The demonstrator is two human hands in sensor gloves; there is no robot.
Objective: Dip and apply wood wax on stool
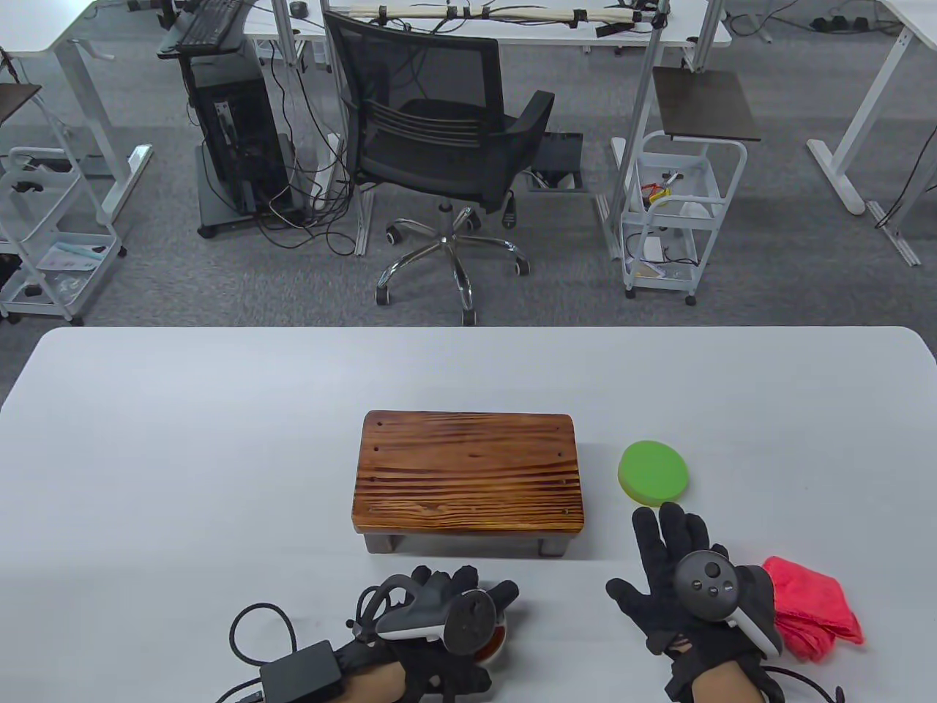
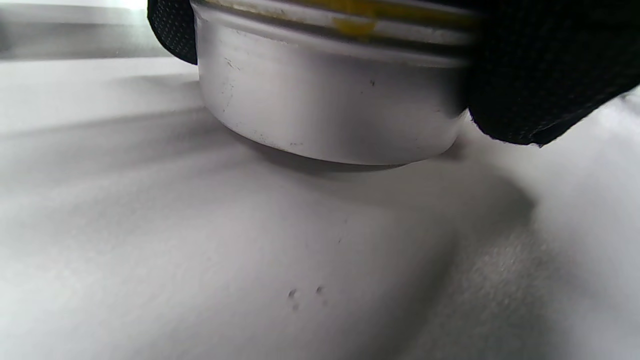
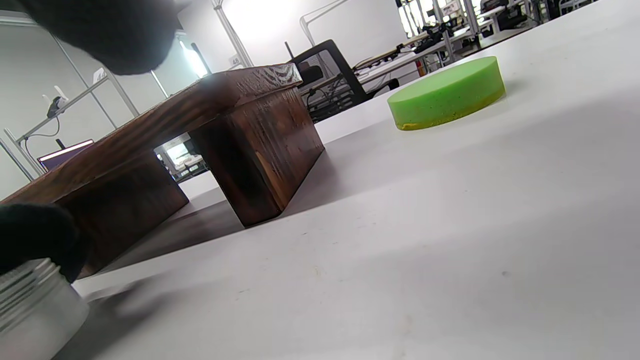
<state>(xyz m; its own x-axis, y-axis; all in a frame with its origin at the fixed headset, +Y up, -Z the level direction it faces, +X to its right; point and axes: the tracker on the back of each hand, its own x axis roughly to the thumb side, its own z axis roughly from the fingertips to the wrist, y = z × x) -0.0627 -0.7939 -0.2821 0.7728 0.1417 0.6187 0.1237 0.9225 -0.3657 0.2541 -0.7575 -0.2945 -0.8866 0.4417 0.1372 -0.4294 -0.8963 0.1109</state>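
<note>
The brown wooden stool (image 1: 468, 469) stands at the table's middle and also shows in the right wrist view (image 3: 200, 145). My left hand (image 1: 468, 589) grips a silver wax tin (image 1: 494, 641) on the table in front of the stool. In the left wrist view the tin (image 2: 330, 100) has a bare threaded rim with yellow smears, and gloved fingers (image 2: 540, 75) press on both sides. A round green sponge (image 1: 654, 471) lies right of the stool, also seen in the right wrist view (image 3: 447, 95). My right hand (image 1: 662, 556) is open and empty, fingers spread, just short of the sponge.
A red cloth (image 1: 809, 608) lies by my right wrist. A black box with cables (image 1: 300, 670) sits by my left forearm at the table's front edge. The tin's edge (image 3: 30, 310) shows at the right wrist view's lower left.
</note>
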